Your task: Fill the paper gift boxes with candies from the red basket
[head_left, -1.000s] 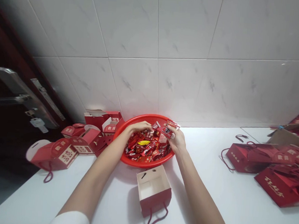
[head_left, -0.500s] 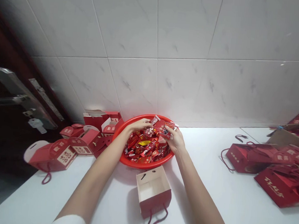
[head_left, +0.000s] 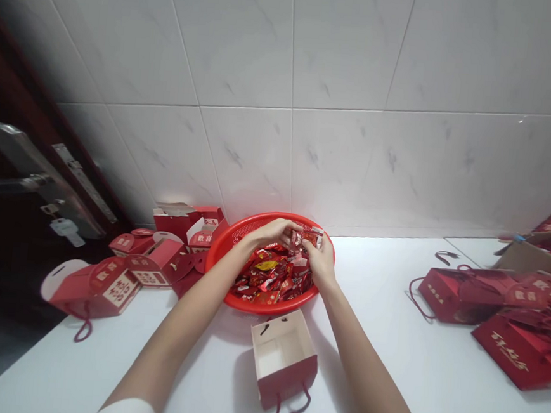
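Near the back edge of the counter [head_left: 374,290], a red basket [head_left: 260,308] held many wrapped sweets [head_left: 274,278], perhaps because its raised rim kept such loose pieces together. Above it, the right hand [head_left: 321,261] was nearly closed, pinching small packets [head_left: 310,238] by the thumb and fingers. The left hand [head_left: 277,231] was half closed beside them; whether it gripped one, I could not tell. Farther from the back edge, an open box [head_left: 287,379] stood mouth upward, probably for easy reach. Red boxes [head_left: 102,288] sat toward the left edge, apparently out of the arms' way.
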Available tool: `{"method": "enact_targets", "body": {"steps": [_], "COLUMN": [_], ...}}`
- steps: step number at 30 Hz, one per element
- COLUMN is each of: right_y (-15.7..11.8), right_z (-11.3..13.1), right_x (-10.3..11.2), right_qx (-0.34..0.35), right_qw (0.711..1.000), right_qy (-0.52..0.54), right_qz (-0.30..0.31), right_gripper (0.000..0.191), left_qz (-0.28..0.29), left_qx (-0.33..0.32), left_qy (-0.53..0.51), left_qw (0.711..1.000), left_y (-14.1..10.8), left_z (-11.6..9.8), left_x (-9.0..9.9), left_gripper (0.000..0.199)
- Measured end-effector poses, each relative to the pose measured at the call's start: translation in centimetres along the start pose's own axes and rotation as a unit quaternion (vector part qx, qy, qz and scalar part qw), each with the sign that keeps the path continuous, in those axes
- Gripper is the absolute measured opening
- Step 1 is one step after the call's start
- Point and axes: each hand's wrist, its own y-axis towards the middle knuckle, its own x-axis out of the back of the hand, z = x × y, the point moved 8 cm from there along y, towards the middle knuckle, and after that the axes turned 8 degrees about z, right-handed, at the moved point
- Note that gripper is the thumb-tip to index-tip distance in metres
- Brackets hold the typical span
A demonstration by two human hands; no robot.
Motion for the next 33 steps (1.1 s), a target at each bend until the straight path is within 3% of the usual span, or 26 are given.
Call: {"method": "enact_targets", "body": {"steps": [6, 9, 13, 19, 24, 26, 28, 33], "right_y": [0.4, 0.3, 0.2, 0.0, 0.0, 0.2, 0.3, 0.4], "right_z": [-0.7, -0.3, -0.6, 0.1, 0.1, -0.1, -0.5, -0.7], "right_x": [0.3, 0.5, -0.2, -1.5, -1.7, -1.3, -0.9, -0.6], "right_qx": [0.01, 0.035, -0.01, -0.018, -0.026, -0.037, -0.057, -0.068], "right_qw": [1.0, 0.999, 0.999, 0.992, 0.986, 0.985, 0.983, 0.981], "right_qy": [-0.018, -0.032, -0.021, 0.046, 0.105, 0.134, 0.156, 0.174], "right_qz": [-0.001, -0.01, 0.03, 0.116, 0.125, 0.102, 0.08, 0.053], "right_gripper": [0.028, 0.026, 0.024, 0.031, 0.035, 0.037, 0.037, 0.032], "left_qz": [0.029, 0.015, 0.01, 0.06, 0.029, 0.006, 0.017, 0.144], "left_qx": [-0.046, -0.062, -0.097, -0.093, -0.092, -0.073, -0.027, 0.102], "left_qy": [0.03, 0.067, 0.082, -0.013, 0.011, 0.076, 0.154, 0.291], "left_qw": [0.998, 0.996, 0.992, 0.994, 0.995, 0.994, 0.988, 0.94], "left_y": [-1.3, -1.5, -1.4, -1.3, -1.5, -1.4, -1.2, -1.1], "left_z": [-0.9, -1.3, -1.9, -1.5, -1.6, -1.3, -0.2, 3.6], "left_x": [0.4, 0.4, 0.2, -0.6, 0.1, 0.8, 1.0, -0.6], "left_gripper": [0.039, 0.042, 0.044, 0.046, 0.031, 0.024, 0.02, 0.019]}}
